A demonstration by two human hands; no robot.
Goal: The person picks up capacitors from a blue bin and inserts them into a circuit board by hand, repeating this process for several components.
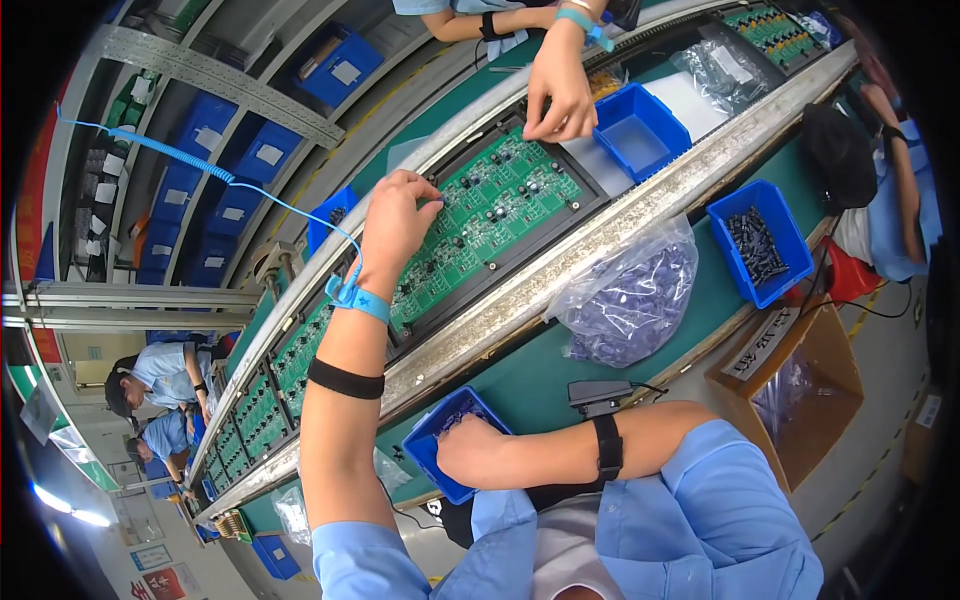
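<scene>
My left hand (398,222), with a blue strap at its wrist, reaches over a green circuit board (520,205) in a black frame. Thumb and fingertips are pinched together just above the board's left edge; whatever they hold is too small to make out. Close to my body, my right hand (474,452) is curled down inside a blue bin (425,447) of small purple parts. Its fingertips are hidden among them, so their grip is not visible. A co-worker's hand (562,98) pinches at the far end of the same board.
Framed boards (262,420) line the metal-railed conveyor (440,375). Right of it lie a clear bag of purple parts (635,300) and a blue bin of black parts (757,245). A blue bin (640,135) stands past the board. My coiled blue cord (180,155) stretches left.
</scene>
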